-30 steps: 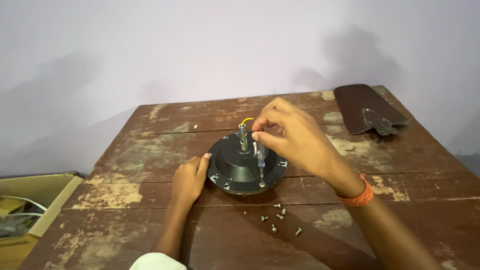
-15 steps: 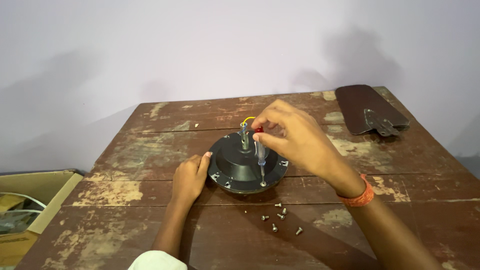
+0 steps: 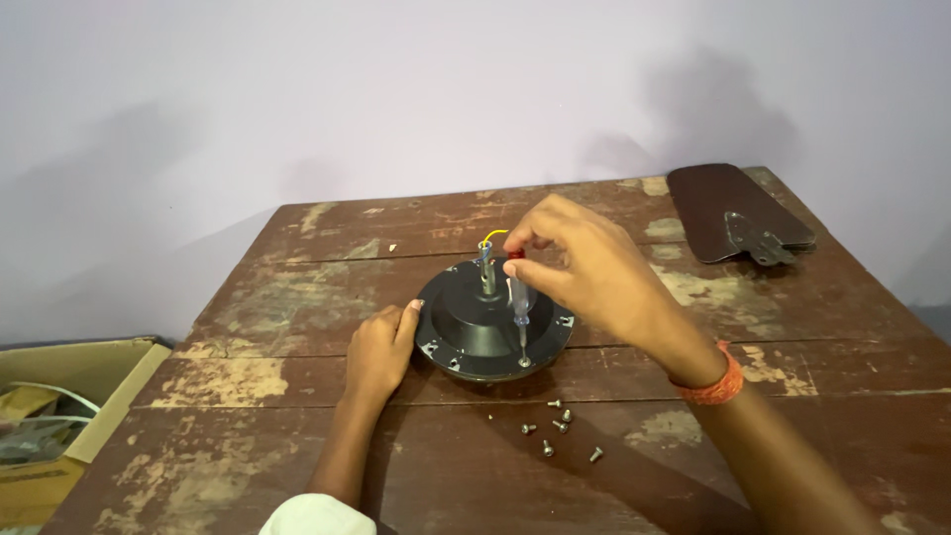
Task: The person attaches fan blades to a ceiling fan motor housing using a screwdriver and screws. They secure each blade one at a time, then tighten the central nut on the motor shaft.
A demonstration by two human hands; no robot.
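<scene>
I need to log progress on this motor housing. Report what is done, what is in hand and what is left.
Done: five small metal screws lie loose on the worn wooden table. In hand: the right hand holds a clear-handled screwdriver upright, tip on a screw at the rim of the round black motor housing, which the left hand steadies. Left: other rim screws still sit in place.

A brown fan blade (image 3: 738,213) lies at the worn wooden table's (image 3: 297,297) far right corner, an open cardboard box (image 3: 59,416) stands left.
</scene>
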